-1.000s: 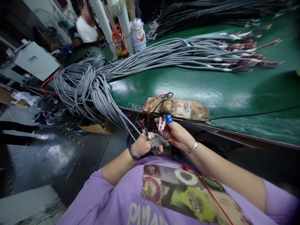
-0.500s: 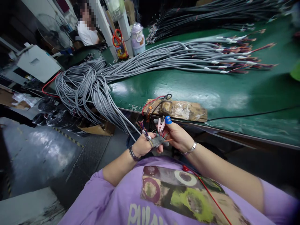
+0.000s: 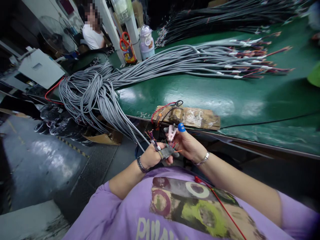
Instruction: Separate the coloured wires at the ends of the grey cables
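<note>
My left hand [image 3: 150,156] is closed around the stripped end of a grey cable [image 3: 138,141], whose thin coloured wires [image 3: 172,144] fan out past the grey-wrapped thumb. A separate tuft of dark coloured wire ends with a white sleeve [image 3: 153,142] stands up beside that hand. Just opposite, my right hand [image 3: 189,145] is closed, its thumb in a blue finger cot. Between its fingers is a small pale pink clothespin [image 3: 171,133], right above the wires. The fingertips beneath the clothespin are partly hidden.
A long bundle of grey cables [image 3: 150,68] lies across the green table [image 3: 250,96] and droops off its left edge. A worn wooden block [image 3: 200,119] with red and black leads sits at the front edge. Black cables [image 3: 220,21], a lilac bottle [image 3: 147,42] and a seated person are farther back.
The blue-tipped right thumb has shifted slightly right, and the clothespin's arms look more spread. My left hand with the cable is almost unmoved.
</note>
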A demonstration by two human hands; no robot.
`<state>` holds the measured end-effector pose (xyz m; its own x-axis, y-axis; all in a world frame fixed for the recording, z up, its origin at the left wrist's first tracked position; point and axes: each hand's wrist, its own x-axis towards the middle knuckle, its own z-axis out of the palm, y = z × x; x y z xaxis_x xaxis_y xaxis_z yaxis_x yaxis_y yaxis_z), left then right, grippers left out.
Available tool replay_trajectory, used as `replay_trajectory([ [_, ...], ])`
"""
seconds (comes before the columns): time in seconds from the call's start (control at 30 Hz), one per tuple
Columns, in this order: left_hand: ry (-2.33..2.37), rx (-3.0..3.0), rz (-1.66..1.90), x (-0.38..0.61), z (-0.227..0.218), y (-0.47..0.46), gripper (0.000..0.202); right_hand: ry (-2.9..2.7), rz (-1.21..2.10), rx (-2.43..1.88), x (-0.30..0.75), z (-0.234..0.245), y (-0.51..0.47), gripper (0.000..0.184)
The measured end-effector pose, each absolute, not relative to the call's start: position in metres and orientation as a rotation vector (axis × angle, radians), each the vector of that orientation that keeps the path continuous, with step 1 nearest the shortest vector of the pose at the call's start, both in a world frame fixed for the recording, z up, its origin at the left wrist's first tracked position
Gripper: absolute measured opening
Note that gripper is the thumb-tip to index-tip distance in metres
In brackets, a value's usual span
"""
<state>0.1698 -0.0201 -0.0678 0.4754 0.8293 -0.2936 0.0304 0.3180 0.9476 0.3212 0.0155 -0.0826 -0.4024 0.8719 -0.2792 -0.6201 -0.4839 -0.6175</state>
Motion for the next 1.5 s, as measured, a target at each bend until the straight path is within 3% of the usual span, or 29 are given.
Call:
replay_trajectory([
  [0.37,0.95,1.185,0.744,0.167,-0.066,-0.03,0.049,-0.672,1.897,-0.791,0.328,-0.084,0.016,0.035],
  [0.67,0.97,1.152,0.796,0.171,-0.069,-0.03,0.047,-0.827,1.966,-0.811,0.332,-0.084,0.015,0.051],
  [0.87,1.011,1.134,0.814,0.176,-0.072,-0.028,0.05,-0.978,1.713,-0.936,0.325,-0.093,0.014,0.057],
  [1.0,1.048,1.163,0.821,0.176,-0.07,-0.029,0.05,-0.988,2.001,-0.74,0.328,-0.09,0.009,0.065],
  [1.1,1.108,1.224,0.76,0.175,-0.069,-0.032,0.05,-1.01,2.097,-0.693,0.334,-0.083,0.004,0.054],
  [1.5,1.254,1.348,0.662,0.168,-0.092,-0.042,0.035,-1.22,1.747,-1.092,0.339,-0.075,-0.006,0.025],
])
